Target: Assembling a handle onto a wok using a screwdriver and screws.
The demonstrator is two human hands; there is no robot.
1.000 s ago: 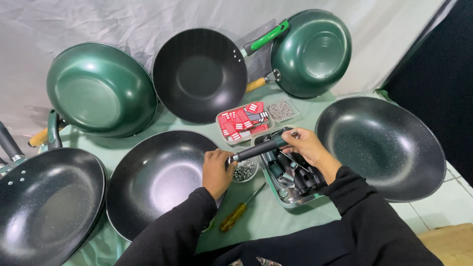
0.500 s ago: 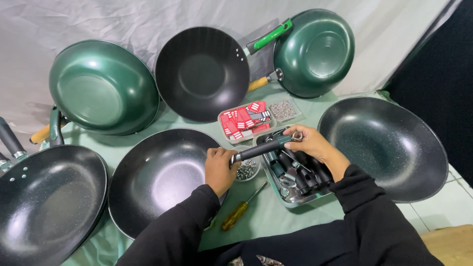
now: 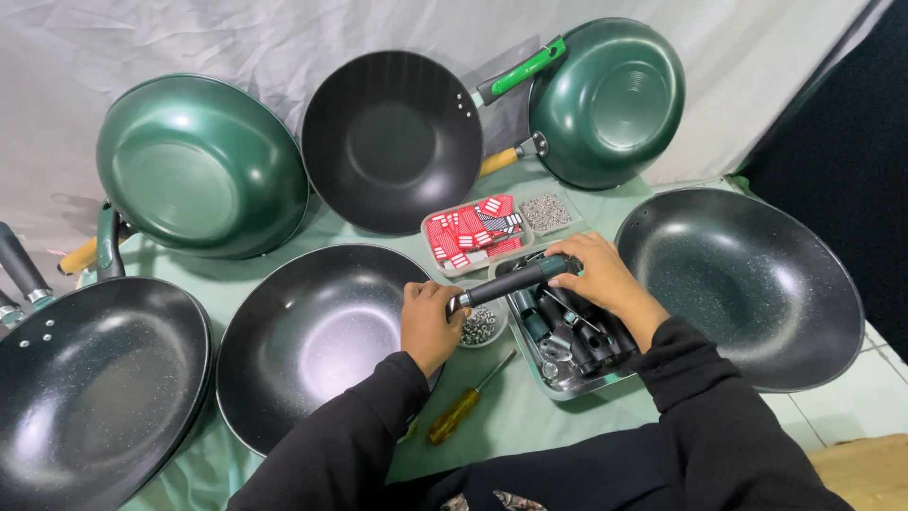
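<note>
Both hands out front, forearms in black sleeves. Left hand (image 3: pixel 430 322) curled over rim of black wok (image 3: pixel 312 341), fingers closed at metal end of pan handle (image 3: pixel 511 281). Right hand (image 3: pixel 605 279) wrapped round its far, green-tipped end. Handle: dark, slim, tilted up to right (bridging the hands), over metal tray (image 3: pixel 558 383) of spare handles. Small dish of nuts (image 3: pixel 482 326) beneath, yellow screwdriver (image 3: pixel 463 412) nearer.

Both hands (image 3: pixel 430 322) hold a dark pan handle (image 3: pixel 511 281) above the tray (image 3: pixel 558 390).

woks (image 3: pixel 747 284): black speckled | upturned pans (image 3: pixel 199 166): dark green | screwdriver (image 3: pixel 454 416): amber | cloth (image 3: pixel 515 416): pale green
</note>
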